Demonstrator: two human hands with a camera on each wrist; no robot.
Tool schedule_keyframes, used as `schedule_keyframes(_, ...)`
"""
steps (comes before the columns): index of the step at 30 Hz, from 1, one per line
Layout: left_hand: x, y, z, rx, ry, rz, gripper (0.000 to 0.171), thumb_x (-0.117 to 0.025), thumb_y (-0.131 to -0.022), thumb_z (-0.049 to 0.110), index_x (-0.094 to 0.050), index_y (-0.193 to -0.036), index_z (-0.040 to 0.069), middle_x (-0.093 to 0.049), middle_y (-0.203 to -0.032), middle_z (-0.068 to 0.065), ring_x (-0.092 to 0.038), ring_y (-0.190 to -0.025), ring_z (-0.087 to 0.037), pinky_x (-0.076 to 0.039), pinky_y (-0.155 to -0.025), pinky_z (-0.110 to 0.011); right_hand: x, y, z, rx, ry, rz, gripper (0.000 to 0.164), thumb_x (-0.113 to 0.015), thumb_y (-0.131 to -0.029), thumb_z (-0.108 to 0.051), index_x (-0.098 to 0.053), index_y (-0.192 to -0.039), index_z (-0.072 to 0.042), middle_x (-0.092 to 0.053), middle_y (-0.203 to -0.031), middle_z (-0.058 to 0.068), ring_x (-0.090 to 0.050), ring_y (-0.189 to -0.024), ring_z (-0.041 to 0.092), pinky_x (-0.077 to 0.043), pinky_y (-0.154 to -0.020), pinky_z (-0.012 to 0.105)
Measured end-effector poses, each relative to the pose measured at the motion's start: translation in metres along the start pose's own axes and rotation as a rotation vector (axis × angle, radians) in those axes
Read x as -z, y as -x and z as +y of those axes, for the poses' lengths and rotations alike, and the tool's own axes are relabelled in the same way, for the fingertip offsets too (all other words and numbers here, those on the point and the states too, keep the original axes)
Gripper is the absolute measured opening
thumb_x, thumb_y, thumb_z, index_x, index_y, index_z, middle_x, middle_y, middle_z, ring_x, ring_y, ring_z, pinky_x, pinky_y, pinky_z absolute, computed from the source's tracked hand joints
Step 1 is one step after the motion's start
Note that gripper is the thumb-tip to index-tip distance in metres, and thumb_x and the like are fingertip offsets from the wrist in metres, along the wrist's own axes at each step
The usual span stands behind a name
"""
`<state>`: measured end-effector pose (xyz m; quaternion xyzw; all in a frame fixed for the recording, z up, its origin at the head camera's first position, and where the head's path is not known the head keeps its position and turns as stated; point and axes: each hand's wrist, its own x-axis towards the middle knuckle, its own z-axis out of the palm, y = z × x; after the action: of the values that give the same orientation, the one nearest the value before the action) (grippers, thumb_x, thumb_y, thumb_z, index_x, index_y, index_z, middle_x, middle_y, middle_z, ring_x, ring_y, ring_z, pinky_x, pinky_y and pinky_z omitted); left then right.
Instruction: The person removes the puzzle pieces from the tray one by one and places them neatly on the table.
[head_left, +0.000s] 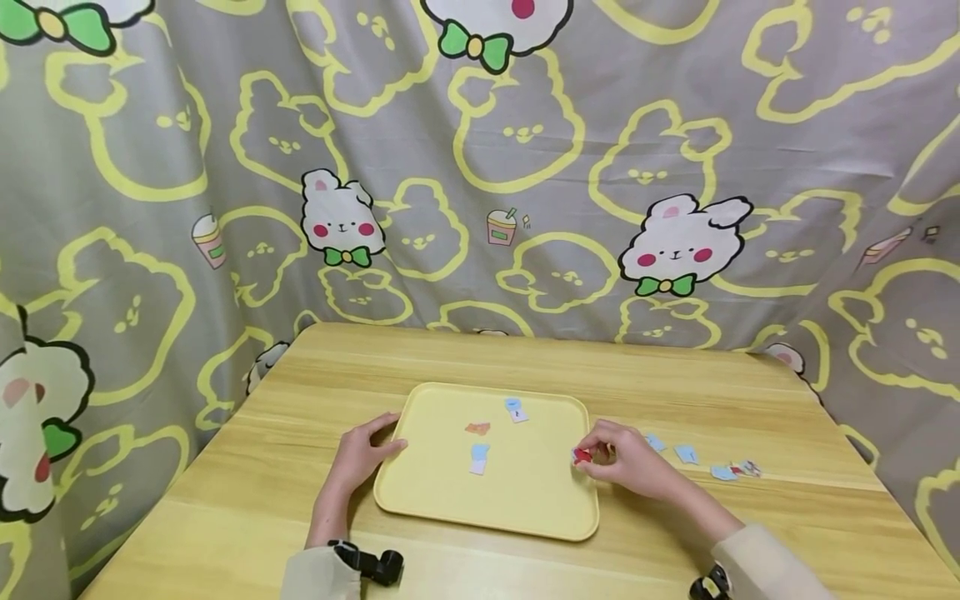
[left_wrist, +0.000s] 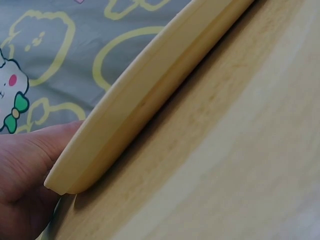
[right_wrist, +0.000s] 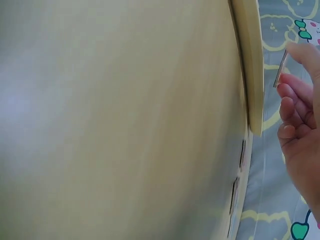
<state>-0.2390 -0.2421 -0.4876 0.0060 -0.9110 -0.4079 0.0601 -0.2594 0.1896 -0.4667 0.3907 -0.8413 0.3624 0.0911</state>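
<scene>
The red piece, probably light and stiff, sits between the pinching thumb and fingertips of the right hand, best held by its edges, while the left hand grips the tray between thumb and fingers.

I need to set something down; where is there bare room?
The table is bare left of the left hand and between tray and curtain. The tray is bare between its pieces and near rim. Crowded: its right rim, where the right hand pinches a red piece, and the blue pieces beyond.
</scene>
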Motion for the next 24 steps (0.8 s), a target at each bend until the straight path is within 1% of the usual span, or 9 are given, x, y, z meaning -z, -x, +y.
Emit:
schedule_keyframes(4,0.000,0.001,0.000,0.007,0.002,-0.001,0.053,-0.076,-0.086,0.023,-0.061,-0.134,0.009,-0.055,-0.141,-0.020,-0.048,-0.134,-0.041,-0.038,-0.115,-0.054,0.004,0.008,0.002,-0.012,0.011,0.001,0.015,-0.080,-0.079,-0.010,-0.071,-0.090,-0.015,-0.060,-0.077,-0.006,-0.050,-0.063,0.008,-0.044,-0.053,0.015)
schedule_keyframes(8,0.001,0.001,-0.001,0.014,0.004,-0.005,0.053,-0.075,-0.086,0.023,-0.060,-0.135,0.009,-0.055,-0.142,-0.019,-0.047,-0.135,-0.040,-0.037,-0.115,-0.053,0.008,0.015,0.005,-0.014,0.010,-0.009,0.014,-0.080,-0.079,-0.010,-0.070,-0.090,-0.013,-0.058,-0.076,-0.005,-0.049,-0.063,0.006,-0.044,-0.053,0.016)
schedule_keyframes(12,0.000,0.001,-0.001,0.004,-0.004,0.002,0.053,-0.075,-0.086,0.023,-0.060,-0.135,0.009,-0.055,-0.141,-0.020,-0.048,-0.135,-0.041,-0.037,-0.115,-0.054,0.013,0.021,0.007,-0.024,0.041,-0.016,0.015,-0.080,-0.079,-0.010,-0.070,-0.089,-0.013,-0.057,-0.074,-0.005,-0.048,-0.063,0.002,-0.044,-0.052,0.016)
schedule_keyframes(15,0.000,0.001,-0.001,0.006,0.009,0.003,0.053,-0.076,-0.086,0.023,-0.061,-0.134,0.009,-0.055,-0.141,-0.019,-0.047,-0.135,-0.041,-0.037,-0.115,-0.054,0.017,0.027,0.007,-0.037,0.064,-0.020,0.015,-0.080,-0.079,-0.011,-0.069,-0.088,-0.014,-0.057,-0.074,-0.006,-0.046,-0.064,-0.001,-0.043,-0.052,0.015)
schedule_keyframes(21,-0.001,0.001,0.000,0.003,0.005,-0.004,0.053,-0.075,-0.086,0.023,-0.060,-0.135,0.009,-0.054,-0.142,-0.020,-0.046,-0.136,-0.041,-0.037,-0.115,-0.055,0.024,0.039,0.008,-0.079,0.066,-0.041,0.013,-0.080,-0.080,-0.013,-0.069,-0.088,-0.013,-0.057,-0.076,-0.006,-0.046,-0.065,-0.001,-0.042,-0.052,0.014)
schedule_keyframes(24,0.000,0.001,0.000,0.001,0.002,-0.006,0.053,-0.075,-0.086,0.023,-0.060,-0.135,0.008,-0.054,-0.142,-0.020,-0.046,-0.136,-0.042,-0.037,-0.115,-0.055,0.027,0.043,0.009,-0.084,0.079,-0.043,0.013,-0.080,-0.080,-0.013,-0.069,-0.088,-0.013,-0.056,-0.076,-0.007,-0.047,-0.065,-0.001,-0.043,-0.053,0.014)
